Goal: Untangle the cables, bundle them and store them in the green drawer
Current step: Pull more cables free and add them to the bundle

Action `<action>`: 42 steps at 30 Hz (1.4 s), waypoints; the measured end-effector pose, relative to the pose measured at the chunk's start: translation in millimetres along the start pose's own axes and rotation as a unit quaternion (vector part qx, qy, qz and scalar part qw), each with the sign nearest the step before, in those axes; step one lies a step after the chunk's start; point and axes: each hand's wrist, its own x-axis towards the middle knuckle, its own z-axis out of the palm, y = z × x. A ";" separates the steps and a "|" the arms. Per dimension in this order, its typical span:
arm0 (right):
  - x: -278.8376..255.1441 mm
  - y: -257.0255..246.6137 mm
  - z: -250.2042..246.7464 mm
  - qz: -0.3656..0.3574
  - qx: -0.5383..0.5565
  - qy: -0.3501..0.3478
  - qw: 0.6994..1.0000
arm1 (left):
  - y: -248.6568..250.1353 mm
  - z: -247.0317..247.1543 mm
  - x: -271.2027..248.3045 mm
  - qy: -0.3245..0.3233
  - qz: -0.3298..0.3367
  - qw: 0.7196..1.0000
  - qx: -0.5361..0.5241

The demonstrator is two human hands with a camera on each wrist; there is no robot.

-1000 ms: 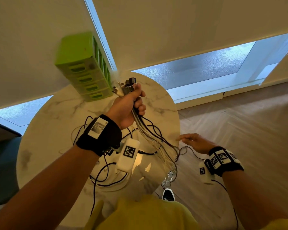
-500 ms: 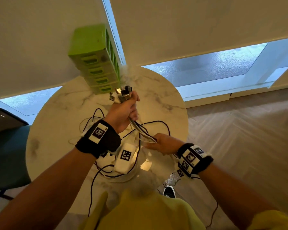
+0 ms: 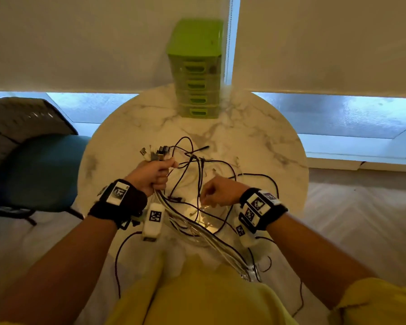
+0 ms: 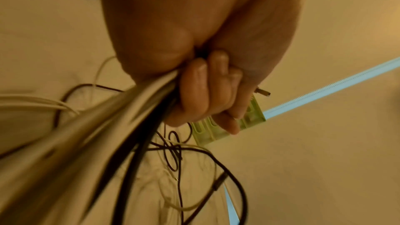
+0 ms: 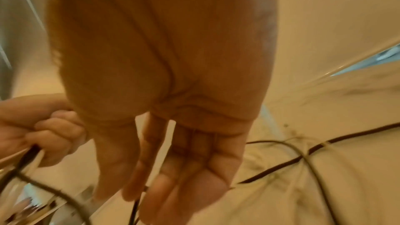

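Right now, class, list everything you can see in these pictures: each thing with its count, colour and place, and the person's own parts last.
Cables: many, black and white, one end bunched in the left hand, the rest looped on the table and trailing off its near edge.
Drawer unit: one, green, stacked drawers, far edge of the table.
Table: one, round, white marble.
Chair: one, blue seat, left of the table.
Blinds: pale, behind the table.
Left hand: grips the cable bunch.
Right hand: over the loose cables; the right wrist view shows its fingers straight.
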 end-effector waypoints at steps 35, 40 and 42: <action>10.1 -133.3 -102.9 -0.087 -0.258 0.162 0.948 | 47.3 13.7 23.6 -0.036 0.089 0.995 -0.043; -9.7 -141.1 -122.0 -0.137 -0.015 0.270 0.953 | 59.1 20.7 17.2 -0.059 0.130 0.990 0.014; -15.1 -142.6 -123.9 -0.154 -0.001 0.254 0.955 | 62.0 25.8 12.9 -0.060 0.140 0.988 0.004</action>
